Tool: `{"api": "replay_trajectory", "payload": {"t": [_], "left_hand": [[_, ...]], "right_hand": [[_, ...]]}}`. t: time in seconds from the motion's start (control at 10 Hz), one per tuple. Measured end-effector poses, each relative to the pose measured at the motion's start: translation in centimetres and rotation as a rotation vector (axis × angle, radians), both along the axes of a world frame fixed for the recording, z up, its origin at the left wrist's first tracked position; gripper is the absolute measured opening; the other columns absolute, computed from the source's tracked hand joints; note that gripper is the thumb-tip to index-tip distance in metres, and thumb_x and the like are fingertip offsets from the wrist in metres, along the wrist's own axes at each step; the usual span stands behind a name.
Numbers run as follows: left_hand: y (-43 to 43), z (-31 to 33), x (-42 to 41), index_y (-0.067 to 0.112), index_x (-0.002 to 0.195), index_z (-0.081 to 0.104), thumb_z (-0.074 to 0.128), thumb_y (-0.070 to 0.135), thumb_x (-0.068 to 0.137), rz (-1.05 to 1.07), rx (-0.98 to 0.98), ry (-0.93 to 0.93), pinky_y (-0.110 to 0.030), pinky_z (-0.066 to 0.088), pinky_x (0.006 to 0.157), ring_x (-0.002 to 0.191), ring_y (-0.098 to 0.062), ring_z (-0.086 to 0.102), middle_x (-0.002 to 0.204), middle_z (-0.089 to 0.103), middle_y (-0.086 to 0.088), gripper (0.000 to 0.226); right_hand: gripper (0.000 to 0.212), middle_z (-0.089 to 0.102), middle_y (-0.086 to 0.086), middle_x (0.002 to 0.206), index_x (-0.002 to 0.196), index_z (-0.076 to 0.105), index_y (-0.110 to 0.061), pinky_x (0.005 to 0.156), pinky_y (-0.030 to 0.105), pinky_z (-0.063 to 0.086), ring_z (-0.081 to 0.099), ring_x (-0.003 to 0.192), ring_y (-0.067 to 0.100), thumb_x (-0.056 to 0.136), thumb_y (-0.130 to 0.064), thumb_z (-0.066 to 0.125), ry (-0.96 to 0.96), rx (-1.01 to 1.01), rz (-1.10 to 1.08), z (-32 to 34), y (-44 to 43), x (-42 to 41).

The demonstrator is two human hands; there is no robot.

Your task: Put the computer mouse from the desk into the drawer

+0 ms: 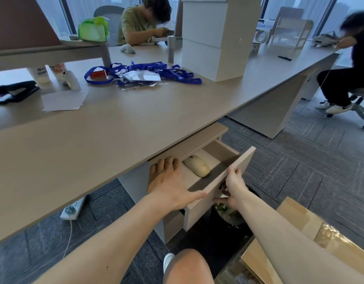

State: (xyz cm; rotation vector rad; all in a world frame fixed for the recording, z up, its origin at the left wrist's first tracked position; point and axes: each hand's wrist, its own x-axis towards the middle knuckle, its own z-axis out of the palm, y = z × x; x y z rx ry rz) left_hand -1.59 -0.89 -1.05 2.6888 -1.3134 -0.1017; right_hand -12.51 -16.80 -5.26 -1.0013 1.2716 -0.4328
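**Mouse lying inside the open drawer**

Mouse [197,165], cream-coloured, lies on the floor of the pulled-out drawer [219,188] just below the middle of the frame, its length running diagonally, with nothing touching it. The drawer juts out from under the long pale table [115,128], whose top fills the left and centre of the view.

The left hand [169,185] reaches into the drawer just left of the mouse, palm down, fingers [164,167] stretched out flat and loosely spread, a ring on one of them; the tips are close to the table's edge. The thumb points right toward the drawer front. It holds nothing. The right hand [234,185] grips the drawer's front panel at lower centre-right, its fingers curled around the panel's outer face and top edge, so it is closed on the drawer.

Up on the table, a tangle of blue lanyards [144,73] with clear badge holders sits at upper centre, a stack of white boxes [213,37] stands to their right, and some white sheets of paper [64,100] lie at left beside a black stapler [15,92]. A white power strip [72,208] lies on the grey carpet at lower left, and cardboard boxes [312,232] fill the lower right corner. Two seated people work at the far side, top centre and far right.
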Motion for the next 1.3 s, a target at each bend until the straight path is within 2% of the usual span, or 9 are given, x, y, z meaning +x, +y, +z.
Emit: {"api": "replay_trajectory", "payload": {"t": [0.3,0.4,0.5,0.6,0.7,0.9,1.1,1.2,1.3], "left_hand": [[0.9,-1.6,1.4,0.014,0.144,0.031,0.06,0.063,0.071,-0.105,-0.087,-0.212,-0.042,0.03,0.107,0.129,-0.025,0.034,0.149,0.038,-0.004,0.092],[1.0,-1.6,2.0,0.016,0.14,0.037,0.066,0.051,0.075,-0.132,-0.103,-0.215,-0.04,0.035,0.104,0.127,-0.023,0.038,0.144,0.043,-0.002,0.08],[1.0,-1.4,2.3,0.019,0.138,0.04,0.071,0.035,0.076,-0.13,-0.092,-0.205,-0.037,0.038,0.102,0.123,-0.02,0.041,0.138,0.047,0.001,0.071],[1.0,-1.1,2.7,0.021,0.138,0.041,0.07,0.014,0.074,-0.122,-0.072,-0.205,-0.034,0.038,0.102,0.122,-0.019,0.042,0.136,0.049,0.002,0.07],[0.8,-0.9,3.0,0.017,0.145,0.033,0.063,0.004,0.077,-0.134,-0.05,-0.232,-0.035,0.034,0.105,0.128,-0.021,0.038,0.143,0.042,0.0,0.076],[0.5,-1.0,3.0,0.016,0.146,0.031,0.058,-0.002,0.081,-0.145,-0.081,-0.247,-0.035,0.034,0.106,0.13,-0.023,0.036,0.145,0.041,-0.003,0.072],[0.9,-1.3,3.8,0.008,0.139,0.045,0.057,-0.005,0.075,-0.236,-0.122,-0.288,-0.038,0.046,0.094,0.115,-0.029,0.05,0.134,0.054,-0.01,0.066],[0.9,-1.8,4.2,0.006,0.127,0.058,0.049,-0.004,0.067,-0.244,-0.16,-0.339,-0.037,0.052,0.083,0.102,-0.028,0.059,0.12,0.064,-0.011,0.062],[1.1,-2.3,4.2,0.007,0.126,0.06,0.066,-0.007,0.061,-0.235,-0.149,-0.347,-0.035,0.051,0.084,0.1,-0.026,0.06,0.118,0.065,-0.009,0.066]], "right_hand": [[0.047,0.041,0.008,0.126,0.147,0.032,-0.04,0.08,0.069,0.055,0.043,0.109,0.033,0.102,-0.053,0.035,-0.088,0.028,0.019,-0.4,-0.3,4.6],[0.051,0.037,0.012,0.149,0.153,0.026,-0.045,0.081,0.068,0.055,0.044,0.122,0.037,0.103,-0.053,0.032,-0.12,0.059,0.003,-0.2,-0.2,5.4],[0.054,0.026,0.005,0.164,0.156,0.023,-0.047,0.078,0.067,0.057,0.031,0.144,0.04,0.104,-0.048,0.036,-0.165,0.102,-0.007,-0.1,0.0,6.5],[0.041,0.031,0.003,0.161,0.146,0.041,-0.042,0.076,0.066,0.057,0.032,0.142,0.042,0.106,-0.036,0.035,-0.198,0.084,0.021,-0.3,0.5,7.8],[0.05,0.022,0.005,0.166,0.154,0.031,-0.044,0.076,0.063,0.057,0.027,0.147,0.042,0.107,-0.026,0.035,-0.227,0.112,0.023,-0.9,1.3,9.2],[0.054,0.029,0.005,0.164,0.154,0.025,-0.043,0.069,0.065,0.058,0.032,0.147,0.039,0.107,-0.02,0.032,-0.193,0.083,0.068,-2.1,1.0,10.4],[0.052,0.03,0.008,0.164,0.154,0.025,-0.042,0.067,0.066,0.058,0.033,0.145,0.042,0.106,-0.021,0.033,-0.217,0.083,0.096,-2.6,0.6,10.7],[0.057,0.025,0.007,0.166,0.157,0.019,-0.045,0.079,0.063,0.058,0.029,0.148,0.042,0.108,-0.021,0.035,-0.205,0.096,0.114,-1.8,1.0,9.9],[0.064,0.025,0.002,0.166,0.159,0.015,-0.044,0.085,0.063,0.055,0.028,0.148,0.038,0.106,-0.017,0.04,-0.151,0.042,0.132,0.1,0.9,8.4]]}}
